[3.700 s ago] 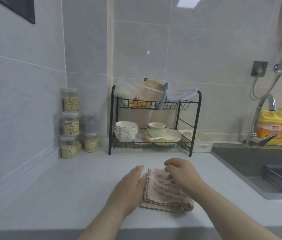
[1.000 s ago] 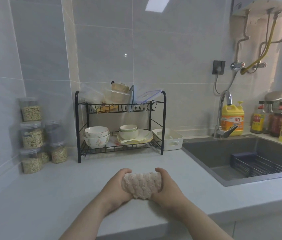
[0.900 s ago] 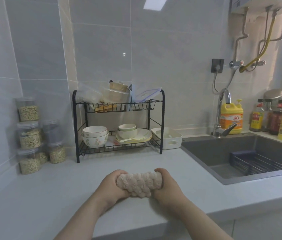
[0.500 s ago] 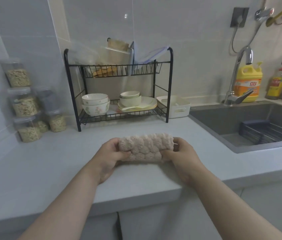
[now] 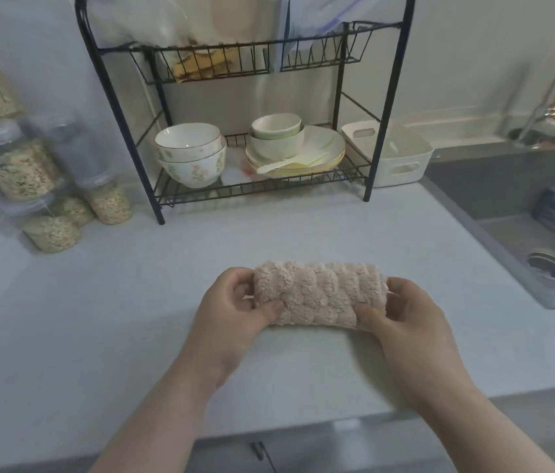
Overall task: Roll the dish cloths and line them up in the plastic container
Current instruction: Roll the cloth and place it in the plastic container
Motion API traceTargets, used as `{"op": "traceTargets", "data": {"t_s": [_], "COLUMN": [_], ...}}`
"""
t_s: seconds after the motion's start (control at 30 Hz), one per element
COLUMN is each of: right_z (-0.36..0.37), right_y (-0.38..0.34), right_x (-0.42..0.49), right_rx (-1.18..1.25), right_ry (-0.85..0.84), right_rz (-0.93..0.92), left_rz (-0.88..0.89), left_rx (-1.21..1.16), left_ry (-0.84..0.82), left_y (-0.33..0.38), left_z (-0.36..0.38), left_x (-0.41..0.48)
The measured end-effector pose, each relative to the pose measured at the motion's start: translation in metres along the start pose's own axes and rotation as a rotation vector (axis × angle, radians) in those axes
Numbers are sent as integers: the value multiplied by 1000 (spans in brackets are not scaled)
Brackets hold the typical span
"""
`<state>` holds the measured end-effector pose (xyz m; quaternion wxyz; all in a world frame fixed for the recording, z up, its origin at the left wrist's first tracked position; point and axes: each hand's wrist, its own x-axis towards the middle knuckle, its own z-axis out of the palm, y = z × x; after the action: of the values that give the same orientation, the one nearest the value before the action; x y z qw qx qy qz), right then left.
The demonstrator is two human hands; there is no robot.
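Pale grey counter [image 5: 133, 302] carries a black two-tier wire rack [image 5: 387, 107] holding bowls and plates at the back. A white plastic container [image 5: 402, 165] stands just beside the rack's right leg, and a steel sink [image 5: 508, 186] is set in at the right. Rolled pink dish cloth [image 5: 317, 293] lies crosswise near the counter's front, well apart from the container; the left hand [image 5: 231, 322] and right hand [image 5: 409, 322] each have a closed grip on one end, thumb on the near face, fingers curled over the end.
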<state>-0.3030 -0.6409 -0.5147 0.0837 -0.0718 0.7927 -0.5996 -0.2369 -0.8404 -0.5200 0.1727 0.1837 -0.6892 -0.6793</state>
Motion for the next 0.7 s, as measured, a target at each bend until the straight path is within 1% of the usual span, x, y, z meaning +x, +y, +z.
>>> {"op": "traceTargets", "data": {"t_s": [0.13,0.27,0.37,0.5,0.6,0.7], "right_z": [2,-1,-5,-13,-33,-73], "right_y": [-11,-25,-36,-48,-64,-99], "right_x": [3,8,12,16,21,26], "right_rx": [-56,-80,-34,85,170,278], "right_ry": [0,-46,-85,-145,-144,-87], "right_rz": [117,271,398,523,532,453], "left_rz": [-104,-243,-375,-512,-540,-466], "left_rx": [80,142,130,62,21,-49], "left_ry": [56,61,47,-40,-110,-192], "left_y": [13,38,58,77,97,129], "left_z": [4,14,13,9,16,41], "left_x": [-1,-1,5,11,19,34]}}
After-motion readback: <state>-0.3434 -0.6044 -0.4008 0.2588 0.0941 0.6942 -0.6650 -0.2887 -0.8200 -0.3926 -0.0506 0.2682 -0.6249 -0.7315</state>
